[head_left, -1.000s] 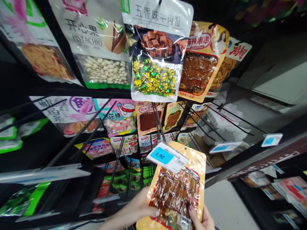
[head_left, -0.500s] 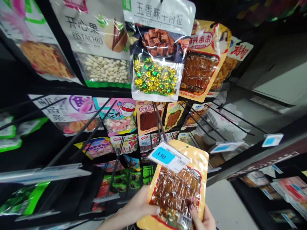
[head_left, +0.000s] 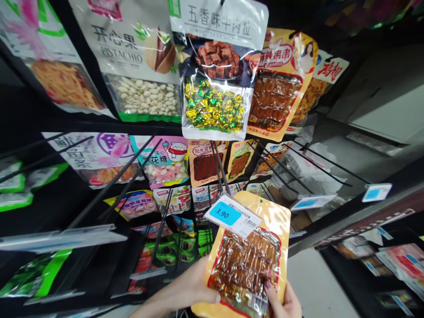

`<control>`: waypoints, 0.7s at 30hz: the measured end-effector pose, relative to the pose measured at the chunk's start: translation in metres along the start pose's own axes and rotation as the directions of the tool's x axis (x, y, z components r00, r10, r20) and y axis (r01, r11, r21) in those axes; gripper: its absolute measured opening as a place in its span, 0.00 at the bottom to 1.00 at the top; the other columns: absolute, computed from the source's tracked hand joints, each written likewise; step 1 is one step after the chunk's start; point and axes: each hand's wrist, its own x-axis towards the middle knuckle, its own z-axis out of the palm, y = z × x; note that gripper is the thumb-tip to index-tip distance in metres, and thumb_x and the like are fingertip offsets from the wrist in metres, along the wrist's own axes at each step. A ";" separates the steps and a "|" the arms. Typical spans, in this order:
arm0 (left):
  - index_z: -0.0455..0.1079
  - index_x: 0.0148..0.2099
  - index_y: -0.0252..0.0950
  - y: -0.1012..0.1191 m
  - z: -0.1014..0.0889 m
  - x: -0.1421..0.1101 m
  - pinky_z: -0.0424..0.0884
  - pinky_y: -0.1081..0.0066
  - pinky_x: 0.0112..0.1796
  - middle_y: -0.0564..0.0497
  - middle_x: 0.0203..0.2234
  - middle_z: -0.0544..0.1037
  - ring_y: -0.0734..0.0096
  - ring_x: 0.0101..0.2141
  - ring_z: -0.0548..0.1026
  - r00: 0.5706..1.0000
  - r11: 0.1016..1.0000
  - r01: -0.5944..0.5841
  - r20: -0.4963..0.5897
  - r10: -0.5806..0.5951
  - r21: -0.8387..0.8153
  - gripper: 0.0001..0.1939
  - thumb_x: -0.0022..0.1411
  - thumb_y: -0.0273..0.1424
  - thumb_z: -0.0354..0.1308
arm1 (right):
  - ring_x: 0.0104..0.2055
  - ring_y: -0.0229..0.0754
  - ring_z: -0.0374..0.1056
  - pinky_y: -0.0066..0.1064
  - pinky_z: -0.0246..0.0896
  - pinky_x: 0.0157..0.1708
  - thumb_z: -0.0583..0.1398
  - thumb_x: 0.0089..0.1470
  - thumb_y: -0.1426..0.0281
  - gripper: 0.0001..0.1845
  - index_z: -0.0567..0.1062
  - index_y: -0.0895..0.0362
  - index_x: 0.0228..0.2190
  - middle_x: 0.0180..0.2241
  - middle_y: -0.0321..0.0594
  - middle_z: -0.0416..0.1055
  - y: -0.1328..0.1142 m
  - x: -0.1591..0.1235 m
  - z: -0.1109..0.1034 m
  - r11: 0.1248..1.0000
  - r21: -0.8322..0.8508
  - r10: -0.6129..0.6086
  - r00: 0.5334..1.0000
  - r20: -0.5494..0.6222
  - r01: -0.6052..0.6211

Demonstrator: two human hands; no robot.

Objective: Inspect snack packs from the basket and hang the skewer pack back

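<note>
Low in the head view, an orange-yellow snack packet [head_left: 247,260] is held between my two hands, its clear window showing glossy brown strips. My left hand [head_left: 198,282] grips its left edge, thumb across the front and fingers behind. On the lower right, my right hand [head_left: 281,298] pinches it, the thumb pressed on the window. A price tag reading 3.90 [head_left: 232,215], at the end of a display hook, covers the packet's upper left corner. The packet's lower end is cut off by the frame.
Above hang a pistachio bag [head_left: 145,95], a bag of foil-wrapped beef cubes [head_left: 217,104] and a similar orange packet [head_left: 276,99]. Long black hooks [head_left: 139,163] jut toward me, several with price tags such as one on the right [head_left: 313,202]. A dark shelf rail [head_left: 351,212] runs at right.
The packet has shifted very slightly to the right and tilts a little differently, both hands still on it. The hanging bags stay in place.
</note>
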 end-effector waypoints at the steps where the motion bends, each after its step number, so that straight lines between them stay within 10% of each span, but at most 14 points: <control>1: 0.59 0.54 0.35 0.000 0.000 0.000 0.65 0.67 0.40 0.51 0.41 0.72 0.60 0.42 0.69 1.000 1.000 -0.005 -0.001 0.005 0.008 0.36 0.39 0.16 0.56 | 0.25 0.44 0.69 0.29 0.63 0.26 0.68 0.27 0.59 0.28 0.70 0.60 0.32 0.25 0.41 0.74 0.000 0.000 0.000 1.000 -0.003 -0.003 1.000 -0.001 0.003; 21: 0.55 0.53 0.31 0.013 0.008 -0.007 0.64 0.70 0.36 0.51 0.33 0.73 0.66 0.35 0.70 0.985 0.994 0.108 -0.134 -0.105 0.017 0.34 0.41 0.19 0.56 | 0.25 0.41 0.69 0.26 0.63 0.26 0.68 0.28 0.60 0.30 0.68 0.60 0.35 0.25 0.40 0.74 0.003 0.002 0.000 0.999 0.015 0.029 0.999 0.025 -0.029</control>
